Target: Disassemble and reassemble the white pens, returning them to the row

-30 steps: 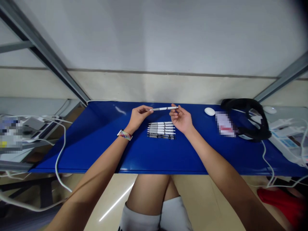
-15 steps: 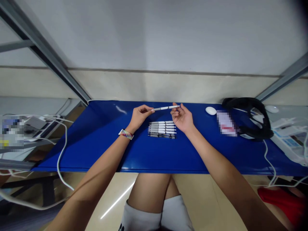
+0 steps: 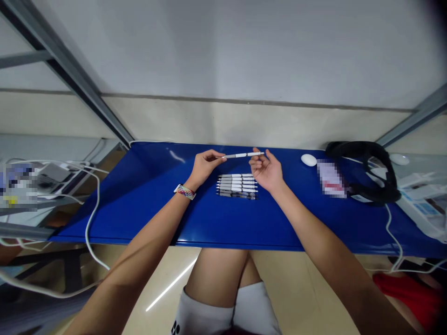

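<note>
A white pen with a grey grip (image 3: 242, 155) is held level above the table between both hands. My left hand (image 3: 206, 166) pinches its grey end between thumb and fingers. At the opposite end, my right hand (image 3: 268, 173) has its palm turned up, with thumb and forefinger at the pen's white tip and the other fingers curled. Just below lies a row of several similar pens (image 3: 237, 185), side by side and all pointing the same way. The nearest pen in that row looks darker and more see-through than the white ones.
The blue table (image 3: 139, 214) runs to the wall. Toward the right lie a white oval object (image 3: 308, 160), a blurred card or packet (image 3: 331, 178) and a black strap-like headset (image 3: 391, 177). White cables (image 3: 91, 218) hang at the left; metal frame posts (image 3: 87, 88) rise on both sides.
The camera view has shifted slightly, moving the whole scene a little to the right. Both hands keep nearly the same grip on the pen, and the row of pens is unchanged.
</note>
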{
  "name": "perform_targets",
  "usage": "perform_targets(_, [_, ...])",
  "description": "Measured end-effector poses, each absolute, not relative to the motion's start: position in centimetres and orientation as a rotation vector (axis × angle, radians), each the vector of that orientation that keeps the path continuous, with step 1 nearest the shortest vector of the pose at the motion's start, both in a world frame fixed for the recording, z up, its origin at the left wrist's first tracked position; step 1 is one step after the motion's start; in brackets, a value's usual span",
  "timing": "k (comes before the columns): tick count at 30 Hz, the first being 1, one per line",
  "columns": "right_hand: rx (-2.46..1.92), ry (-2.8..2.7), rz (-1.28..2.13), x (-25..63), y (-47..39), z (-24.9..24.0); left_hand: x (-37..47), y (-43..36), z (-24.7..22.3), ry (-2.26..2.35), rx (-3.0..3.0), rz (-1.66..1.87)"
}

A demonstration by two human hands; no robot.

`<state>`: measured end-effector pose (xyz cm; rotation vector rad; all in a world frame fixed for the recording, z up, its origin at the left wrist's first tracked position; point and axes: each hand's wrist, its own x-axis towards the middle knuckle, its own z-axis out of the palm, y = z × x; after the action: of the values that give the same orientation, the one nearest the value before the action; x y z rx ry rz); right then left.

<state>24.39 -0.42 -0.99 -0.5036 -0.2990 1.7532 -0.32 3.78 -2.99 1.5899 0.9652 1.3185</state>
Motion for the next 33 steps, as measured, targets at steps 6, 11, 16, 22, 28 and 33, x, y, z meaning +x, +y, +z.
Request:
perform_targets(6, [-0.535,-0.380,1.714,24.57,-0.51,-1.02,-0.38,3.86,-3.04,0.956,1.582,1.329])
perform_targets(11, [-0.546,-0.400,1.692,24.43,-0.45,-1.08,-0.32,3.73,-2.94,0.953,1.593,1.321])
perform_targets(16, [-0.541,-0.399,1.693,24.46,-0.52,-1.09,-0.28,3.77,-3.02,0.965,1.590,1.321])
perform_targets(22, [-0.557,-0.427,1.690,24.37,-0.53,-1.11,-0.36,3.91,-3.14,0.968,1.575,1.325])
perform_targets(28, [-0.598,-0.443,1.656,24.17,-0.59,-1.10,-0.35,3.85,-3.10,0.966,1.571,1.334])
perform_targets(33, [-0.561,-0.443,1.663,24.29,-0.60,-1.17,-0.31,3.79,-3.01,0.968,1.581,1.330])
